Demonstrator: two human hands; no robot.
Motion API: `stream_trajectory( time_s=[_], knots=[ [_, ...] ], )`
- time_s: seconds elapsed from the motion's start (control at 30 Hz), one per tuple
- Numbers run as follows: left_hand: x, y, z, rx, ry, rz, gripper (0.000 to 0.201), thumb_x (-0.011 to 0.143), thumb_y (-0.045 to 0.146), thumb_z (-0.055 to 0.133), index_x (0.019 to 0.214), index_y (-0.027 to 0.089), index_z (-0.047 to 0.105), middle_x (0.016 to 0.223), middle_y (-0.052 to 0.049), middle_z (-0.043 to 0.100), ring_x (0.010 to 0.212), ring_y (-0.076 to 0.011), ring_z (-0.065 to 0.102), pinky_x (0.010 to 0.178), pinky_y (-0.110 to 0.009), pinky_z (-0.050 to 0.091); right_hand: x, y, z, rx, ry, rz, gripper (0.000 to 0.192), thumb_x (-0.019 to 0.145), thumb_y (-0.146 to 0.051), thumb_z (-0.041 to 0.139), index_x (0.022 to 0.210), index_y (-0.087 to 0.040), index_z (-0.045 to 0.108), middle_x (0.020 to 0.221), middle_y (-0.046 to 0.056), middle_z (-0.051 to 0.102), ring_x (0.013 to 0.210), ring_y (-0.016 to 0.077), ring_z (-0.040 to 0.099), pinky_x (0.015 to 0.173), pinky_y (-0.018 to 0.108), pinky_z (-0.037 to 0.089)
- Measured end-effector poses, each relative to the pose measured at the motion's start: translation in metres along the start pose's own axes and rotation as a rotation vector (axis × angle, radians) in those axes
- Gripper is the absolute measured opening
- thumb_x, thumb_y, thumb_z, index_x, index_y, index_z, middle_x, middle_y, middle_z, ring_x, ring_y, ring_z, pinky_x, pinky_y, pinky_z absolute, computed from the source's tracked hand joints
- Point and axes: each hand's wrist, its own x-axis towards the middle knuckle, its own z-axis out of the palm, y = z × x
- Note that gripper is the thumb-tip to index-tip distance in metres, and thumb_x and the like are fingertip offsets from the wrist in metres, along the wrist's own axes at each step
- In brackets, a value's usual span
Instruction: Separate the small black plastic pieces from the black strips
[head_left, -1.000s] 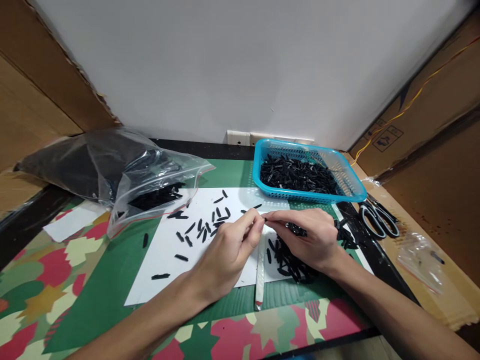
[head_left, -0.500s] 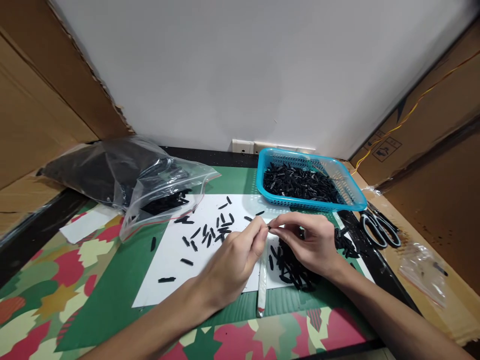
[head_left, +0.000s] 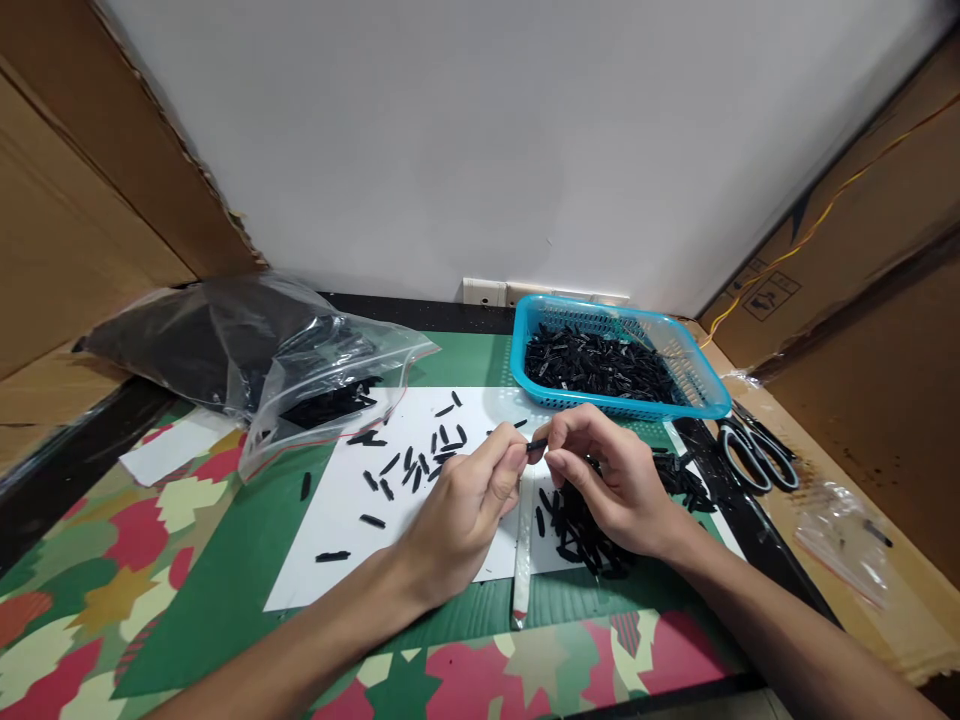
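Black plastic, a small slim piece point(head_left: 535, 445), is pinched between the fingertips of the left hand point(head_left: 459, 515) and the right hand point(head_left: 606, 482), both sets of fingers closed on it above the white sheet point(head_left: 352, 520). Most of the piece is covered by the fingertips; its shape cannot be made out. The right hand hides part of a loose pile of black pieces point(head_left: 581, 535) on the sheet. More pieces point(head_left: 409, 462) lie scattered to the left. A blue basket point(head_left: 701, 385) behind the hands holds further pieces. A clear bag point(head_left: 300, 370) lies at the left of the bench point(head_left: 210, 590). Scissors point(head_left: 750, 455) lie at the right. A printed mark on the cardboard point(head_left: 772, 295) is too small to read.
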Motion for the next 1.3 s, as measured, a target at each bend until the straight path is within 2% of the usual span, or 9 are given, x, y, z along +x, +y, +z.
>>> stream_trajectory(
  time_s=[0.13,0.2,0.3,0.47,0.73,0.87,1.0,1.17,1.3],
  knots=[
    [-0.0003,0.0001,-0.0001,0.035,0.048,0.062,0.034,0.114,0.044,0.032,0.089,0.023,0.044,0.065,0.009,0.036,0.054,-0.0104,0.034,0.054,-0.026,0.03,-0.0023,0.0013,0.0034,0.148,0.052,0.034,0.005,0.107,-0.022,0.059,0.103,-0.022,0.055,0.087,0.0,0.065,0.068,0.0105,0.062,0.057,0.021,0.05],
    [-0.0008,-0.0004,-0.0007,0.061,0.062,0.087,0.033,0.114,0.042,0.034,0.089,0.023,0.045,0.065,0.009,0.037,0.054,-0.0102,0.035,0.055,-0.026,0.031,-0.0027,0.0029,0.0034,0.153,0.072,0.021,0.002,0.108,-0.023,0.057,0.106,-0.021,0.057,0.091,0.002,0.069,0.068,0.0108,0.065,0.056,0.021,0.052],
    [-0.0013,-0.0006,-0.0013,0.078,0.062,0.092,0.032,0.114,0.041,0.035,0.089,0.023,0.046,0.064,0.009,0.037,0.054,-0.0104,0.034,0.055,-0.026,0.031,-0.0022,0.0035,0.0029,0.031,0.112,-0.048,0.005,0.106,-0.021,0.06,0.109,-0.021,0.063,0.094,0.004,0.071,0.068,0.0112,0.067,0.056,0.022,0.055],
    [-0.0016,0.0006,-0.0005,0.115,0.078,0.085,0.032,0.113,0.041,0.037,0.088,0.023,0.046,0.065,0.008,0.034,0.055,-0.0104,0.035,0.055,-0.026,0.03,-0.0002,0.0012,0.0046,-0.098,0.156,-0.171,0.011,0.097,-0.013,0.072,0.104,-0.02,0.068,0.093,0.004,0.073,0.079,0.0154,0.069,0.06,0.026,0.057],
    [-0.0005,0.0014,0.0001,0.145,0.016,0.1,0.032,0.112,0.04,0.036,0.085,0.024,0.043,0.065,0.009,0.035,0.054,-0.0105,0.035,0.054,-0.026,0.029,0.0021,0.0012,0.003,-0.19,0.141,-0.269,0.014,0.098,-0.006,0.068,0.097,-0.02,0.07,0.088,0.005,0.072,0.08,0.0172,0.07,0.072,0.032,0.059],
    [0.0,0.0035,-0.0007,0.173,0.001,0.09,0.032,0.112,0.037,0.036,0.084,0.023,0.043,0.065,0.008,0.038,0.055,-0.0104,0.037,0.056,-0.026,0.03,-0.0007,0.0046,0.0022,-0.247,0.149,-0.322,0.019,0.097,-0.001,0.067,0.1,-0.018,0.073,0.092,0.007,0.073,0.082,0.0167,0.07,0.071,0.03,0.059],
    [-0.0002,0.0054,-0.0008,0.176,-0.016,0.056,0.033,0.111,0.038,0.035,0.083,0.024,0.041,0.065,0.008,0.034,0.056,-0.0109,0.033,0.058,-0.027,0.029,-0.0013,0.006,0.0019,-0.199,0.149,-0.261,0.021,0.098,-0.003,0.066,0.102,-0.021,0.076,0.093,0.006,0.074,0.081,0.0164,0.072,0.072,0.03,0.06],
    [0.0001,0.0062,-0.0004,0.182,-0.021,0.038,0.033,0.111,0.037,0.034,0.082,0.023,0.041,0.067,0.008,0.033,0.057,-0.0108,0.035,0.059,-0.027,0.029,0.0029,0.0046,0.0002,-0.183,0.152,-0.204,0.015,0.098,-0.011,0.069,0.095,-0.023,0.078,0.096,0.006,0.073,0.084,0.0182,0.073,0.075,0.032,0.063],
    [0.001,0.0057,-0.0008,0.189,-0.025,0.046,0.032,0.111,0.035,0.035,0.082,0.023,0.043,0.07,0.007,0.036,0.06,-0.0108,0.037,0.06,-0.026,0.029,0.0035,0.0071,-0.0013,-0.141,0.061,-0.141,0.013,0.1,-0.012,0.066,0.096,-0.021,0.073,0.098,0.006,0.079,0.089,0.0182,0.077,0.08,0.03,0.064]
  ],
)
